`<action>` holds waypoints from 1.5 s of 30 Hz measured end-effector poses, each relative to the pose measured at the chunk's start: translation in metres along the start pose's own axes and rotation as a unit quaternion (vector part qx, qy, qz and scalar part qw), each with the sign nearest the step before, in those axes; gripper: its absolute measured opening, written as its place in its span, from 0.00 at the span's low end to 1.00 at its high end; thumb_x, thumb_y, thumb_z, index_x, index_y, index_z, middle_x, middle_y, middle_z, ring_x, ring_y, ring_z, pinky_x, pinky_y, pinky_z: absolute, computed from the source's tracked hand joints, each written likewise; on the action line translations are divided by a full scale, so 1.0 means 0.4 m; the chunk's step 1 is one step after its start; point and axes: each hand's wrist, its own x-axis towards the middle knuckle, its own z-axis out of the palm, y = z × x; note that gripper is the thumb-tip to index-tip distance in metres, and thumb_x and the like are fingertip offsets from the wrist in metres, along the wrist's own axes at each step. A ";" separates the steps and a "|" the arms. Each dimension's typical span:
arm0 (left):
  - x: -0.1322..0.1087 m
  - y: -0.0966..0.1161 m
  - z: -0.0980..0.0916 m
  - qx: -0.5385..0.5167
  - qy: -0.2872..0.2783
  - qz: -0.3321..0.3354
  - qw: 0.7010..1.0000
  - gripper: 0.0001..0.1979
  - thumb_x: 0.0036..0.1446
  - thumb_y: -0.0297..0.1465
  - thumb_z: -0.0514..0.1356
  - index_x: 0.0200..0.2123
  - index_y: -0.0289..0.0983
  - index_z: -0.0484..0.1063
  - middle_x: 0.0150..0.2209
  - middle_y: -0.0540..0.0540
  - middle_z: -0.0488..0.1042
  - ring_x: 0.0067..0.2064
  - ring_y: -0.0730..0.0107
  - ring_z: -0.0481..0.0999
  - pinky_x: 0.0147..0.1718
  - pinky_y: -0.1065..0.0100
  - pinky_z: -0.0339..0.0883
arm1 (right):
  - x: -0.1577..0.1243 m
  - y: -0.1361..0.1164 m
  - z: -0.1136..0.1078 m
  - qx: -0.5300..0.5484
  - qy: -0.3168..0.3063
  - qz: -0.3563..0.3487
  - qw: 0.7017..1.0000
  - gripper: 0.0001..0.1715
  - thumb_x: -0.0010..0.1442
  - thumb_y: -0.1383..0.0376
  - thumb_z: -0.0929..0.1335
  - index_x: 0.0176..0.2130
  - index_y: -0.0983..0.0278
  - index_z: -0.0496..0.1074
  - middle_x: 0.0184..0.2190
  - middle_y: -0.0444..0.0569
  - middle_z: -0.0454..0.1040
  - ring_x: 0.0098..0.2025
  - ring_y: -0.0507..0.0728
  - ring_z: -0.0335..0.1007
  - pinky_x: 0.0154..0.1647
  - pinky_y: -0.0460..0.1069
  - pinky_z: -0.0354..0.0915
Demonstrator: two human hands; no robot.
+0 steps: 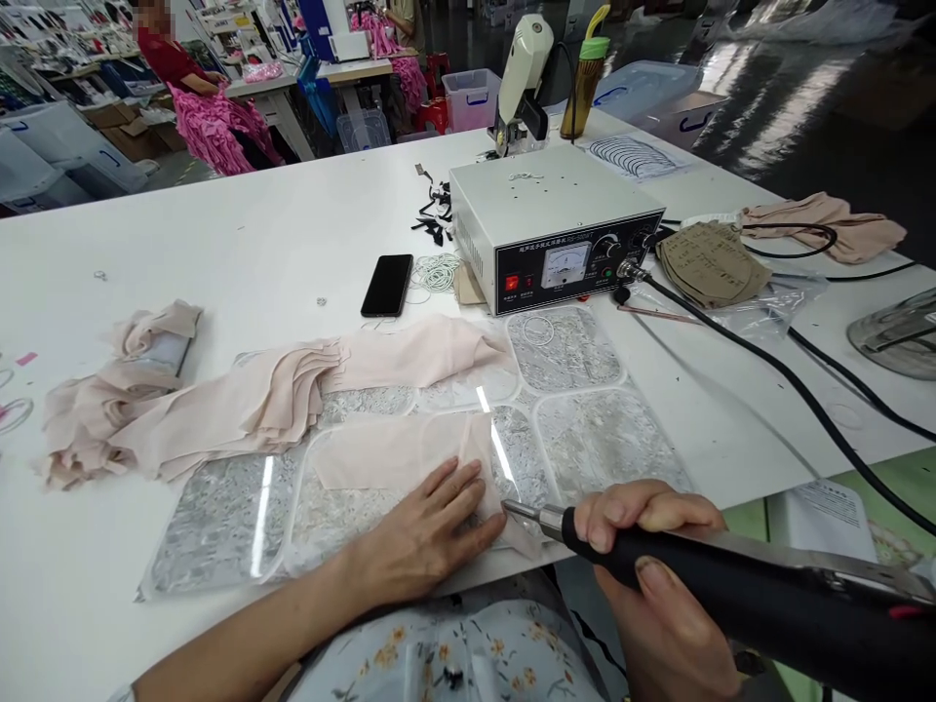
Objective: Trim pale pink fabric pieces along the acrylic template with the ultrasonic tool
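My left hand lies flat, fingers stretched out, on a thin pale pink fabric piece. The piece rests on a grey stone-patterned sheet with rounded panels. In my right hand is a black handheld ultrasonic tool, its narrow metal tip pointing left. That tip sits at the fabric's right edge, close beside my left thumb; whether it touches the cloth I cannot tell. Beyond the sheet's middle, a fanned stack of pale pink fabric pieces runs leftward to a crumpled bunch of the same cloth.
A control box with a dial stands at the back, its black cable curving down the right side. Around it are a phone, brown card patterns, a bottle and a glass jar. A person is far left.
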 end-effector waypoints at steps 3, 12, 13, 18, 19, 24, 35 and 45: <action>-0.001 -0.003 0.000 0.004 0.005 0.000 1.000 0.17 0.64 0.25 0.54 0.56 0.32 0.66 0.51 0.33 0.68 0.64 0.43 0.58 0.58 0.44 0.61 | 0.007 0.011 0.001 0.000 -0.021 -0.015 1.000 0.04 0.60 0.65 0.66 0.37 0.59 0.65 0.31 0.44 0.64 0.27 0.51 0.65 0.30 0.53 0.69; -0.002 -0.003 -0.002 0.016 -0.006 0.008 1.000 0.17 0.65 0.24 0.52 0.56 0.32 0.66 0.51 0.34 0.67 0.65 0.44 0.57 0.58 0.44 0.62 | 0.009 0.027 -0.006 -0.008 -0.043 -0.028 0.999 0.04 0.62 0.66 0.65 0.38 0.60 0.63 0.33 0.44 0.64 0.28 0.50 0.67 0.31 0.52 0.70; -0.002 -0.003 -0.002 0.019 -0.008 0.007 1.000 0.17 0.65 0.25 0.51 0.56 0.33 0.66 0.51 0.34 0.67 0.65 0.44 0.57 0.58 0.45 0.62 | 0.010 0.027 -0.005 -0.006 -0.044 -0.029 0.999 0.04 0.62 0.66 0.65 0.38 0.60 0.63 0.33 0.44 0.65 0.28 0.50 0.67 0.30 0.52 0.70; -0.001 -0.006 -0.003 0.026 0.001 0.012 1.000 0.18 0.65 0.25 0.50 0.57 0.33 0.66 0.51 0.34 0.67 0.64 0.45 0.59 0.57 0.45 0.64 | 0.019 0.029 0.007 0.003 -0.019 -0.039 0.999 0.05 0.60 0.65 0.66 0.37 0.60 0.64 0.32 0.43 0.65 0.26 0.50 0.66 0.29 0.51 0.70; -0.001 -0.007 -0.002 0.026 0.006 0.014 1.000 0.18 0.65 0.25 0.50 0.56 0.33 0.66 0.51 0.34 0.67 0.63 0.45 0.59 0.56 0.46 0.65 | 0.021 0.029 0.010 0.004 -0.013 -0.042 0.999 0.05 0.60 0.65 0.67 0.37 0.60 0.64 0.32 0.43 0.65 0.26 0.50 0.66 0.29 0.52 0.70; 0.000 -0.009 0.002 0.020 0.014 0.013 1.000 0.17 0.66 0.24 0.48 0.55 0.33 0.68 0.49 0.34 0.68 0.61 0.47 0.62 0.55 0.46 0.65 | 0.032 0.035 0.021 0.013 -0.006 -0.056 0.998 0.05 0.59 0.65 0.67 0.37 0.60 0.65 0.32 0.44 0.65 0.26 0.50 0.66 0.27 0.52 0.70; 0.006 -0.011 -0.004 0.001 0.012 0.013 1.000 0.17 0.64 0.24 0.52 0.55 0.32 0.67 0.48 0.35 0.68 0.63 0.43 0.57 0.58 0.41 0.60 | 0.065 0.101 0.030 -0.009 -0.006 -0.066 0.998 0.08 0.59 0.65 0.66 0.40 0.59 0.62 0.35 0.44 0.64 0.29 0.51 0.66 0.32 0.53 0.68; 0.005 -0.013 0.000 0.010 0.014 0.013 1.000 0.16 0.65 0.24 0.51 0.54 0.33 0.67 0.46 0.37 0.69 0.60 0.48 0.63 0.58 0.40 0.59 | 0.071 0.109 0.026 0.002 -0.002 -0.069 0.998 0.08 0.59 0.67 0.66 0.39 0.60 0.62 0.35 0.44 0.64 0.29 0.51 0.66 0.33 0.53 0.68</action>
